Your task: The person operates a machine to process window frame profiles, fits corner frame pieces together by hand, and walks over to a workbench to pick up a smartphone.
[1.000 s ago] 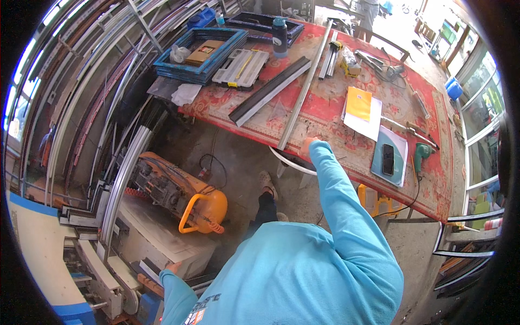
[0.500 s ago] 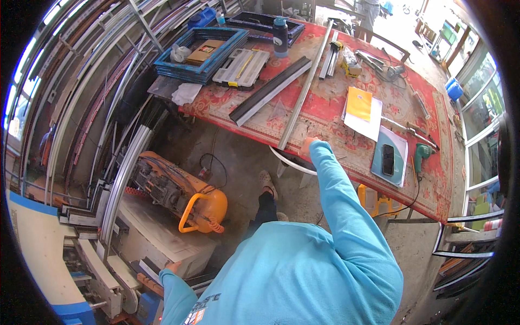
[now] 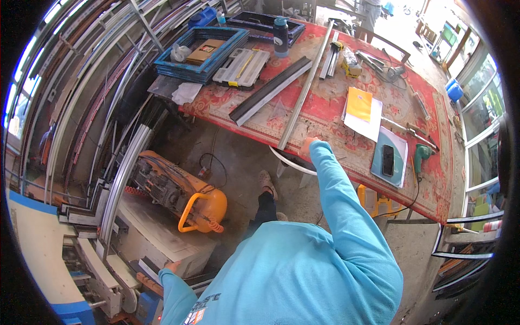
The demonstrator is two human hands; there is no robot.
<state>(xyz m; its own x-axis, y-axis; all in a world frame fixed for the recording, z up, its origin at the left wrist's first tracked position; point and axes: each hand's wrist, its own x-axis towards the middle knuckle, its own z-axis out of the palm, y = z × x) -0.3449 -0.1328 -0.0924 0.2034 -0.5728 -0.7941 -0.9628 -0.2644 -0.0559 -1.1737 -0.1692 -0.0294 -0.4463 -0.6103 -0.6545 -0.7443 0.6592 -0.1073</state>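
My right hand (image 3: 309,145) rests at the near edge of the table covered with a red patterned cloth (image 3: 325,116). Just left of it lies the near end of a long grey metal bar (image 3: 306,89), which runs away across the table; the hand looks apart from it. Sleeve and angle hide most of its fingers. Low on the left, my left hand (image 3: 173,266) pokes out of its blue sleeve beside a long pale box (image 3: 162,233). Its fingers are too small and covered to read. A dark angled profile (image 3: 271,92) lies left of the bar.
An orange air compressor (image 3: 184,189) stands on the floor left of my feet. Metal profiles (image 3: 127,168) lean beside it. The table bears blue frames (image 3: 189,67), an organizer case (image 3: 241,67), a bottle (image 3: 280,38), papers (image 3: 363,111), a phone (image 3: 388,160) and a green drill (image 3: 422,154).
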